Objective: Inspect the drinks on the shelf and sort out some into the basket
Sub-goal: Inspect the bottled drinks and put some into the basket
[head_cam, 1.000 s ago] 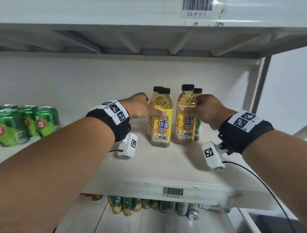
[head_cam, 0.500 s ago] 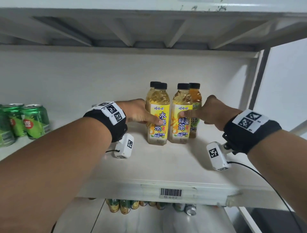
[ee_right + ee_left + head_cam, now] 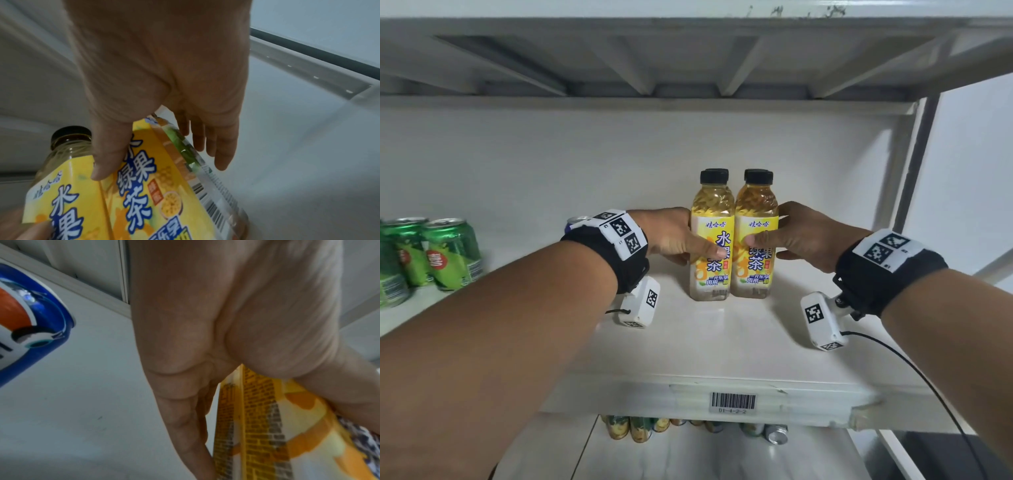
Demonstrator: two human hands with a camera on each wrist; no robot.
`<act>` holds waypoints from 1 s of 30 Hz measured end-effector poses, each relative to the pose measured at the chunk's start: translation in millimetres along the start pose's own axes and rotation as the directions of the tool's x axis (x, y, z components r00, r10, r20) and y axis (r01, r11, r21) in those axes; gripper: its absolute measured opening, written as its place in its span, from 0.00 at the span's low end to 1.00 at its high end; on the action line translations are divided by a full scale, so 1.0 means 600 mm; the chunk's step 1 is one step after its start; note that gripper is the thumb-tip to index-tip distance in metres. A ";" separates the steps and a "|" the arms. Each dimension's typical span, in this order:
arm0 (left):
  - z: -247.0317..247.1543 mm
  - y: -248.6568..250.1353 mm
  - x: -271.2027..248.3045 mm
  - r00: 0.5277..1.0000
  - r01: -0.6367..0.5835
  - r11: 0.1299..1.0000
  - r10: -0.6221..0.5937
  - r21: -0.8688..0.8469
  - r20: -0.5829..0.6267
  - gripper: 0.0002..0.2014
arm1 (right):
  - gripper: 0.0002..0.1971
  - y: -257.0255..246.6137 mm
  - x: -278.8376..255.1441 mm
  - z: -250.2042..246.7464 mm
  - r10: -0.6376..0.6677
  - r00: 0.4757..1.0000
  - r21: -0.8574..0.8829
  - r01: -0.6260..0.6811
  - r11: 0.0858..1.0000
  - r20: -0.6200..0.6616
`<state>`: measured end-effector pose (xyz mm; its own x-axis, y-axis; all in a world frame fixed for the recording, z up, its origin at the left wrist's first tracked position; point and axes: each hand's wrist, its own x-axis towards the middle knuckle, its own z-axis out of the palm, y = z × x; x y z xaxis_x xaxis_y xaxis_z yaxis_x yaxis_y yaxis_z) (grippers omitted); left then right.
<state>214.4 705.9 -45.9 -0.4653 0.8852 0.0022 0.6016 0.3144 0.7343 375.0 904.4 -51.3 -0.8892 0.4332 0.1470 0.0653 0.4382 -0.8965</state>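
Two tea bottles stand upright and touching at the front of a group on the white shelf (image 3: 722,346), with black caps of two more showing just behind them. Left hand (image 3: 674,240) grasps the left bottle (image 3: 711,240), thumb across its yellow label and fingers reaching round its far side; the left wrist view shows those fingers (image 3: 185,418) lying along the label. Right hand (image 3: 801,236) grasps the right bottle (image 3: 756,236) the same way, thumb (image 3: 107,155) pressed on the label front, the other fingers extended down the bottle's far side. Both bottles rest on the shelf. Green cans (image 3: 448,253) stand well apart at the left edge. A blue can (image 3: 30,321) sits near the left hand. More cans (image 3: 640,428) lie on the shelf below, under the barcode tag (image 3: 732,401).
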 end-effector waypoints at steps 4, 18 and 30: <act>-0.005 0.005 0.005 1.000 0.002 0.999 -0.002 0.045 0.005 0.31 | 0.55 -0.004 0.007 -0.004 -0.021 0.996 0.050 0.017 0.999 0.082; -0.005 -0.004 0.015 0.996 0.025 0.998 -0.020 -0.062 0.086 0.32 | 0.44 -0.001 0.045 -0.026 -0.203 0.940 0.102 0.182 0.978 0.274; 0.007 0.001 0.013 0.996 0.021 0.987 -0.006 -0.161 0.090 0.29 | 0.32 -0.007 0.018 -0.044 -0.187 0.927 0.006 0.196 0.981 0.325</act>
<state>213.8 714.7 -48.3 -0.4083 0.9106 -0.0635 0.4797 0.2732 0.8338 376.7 928.0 -35.3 -0.9837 0.0637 0.1679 -0.1125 0.5100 -0.8528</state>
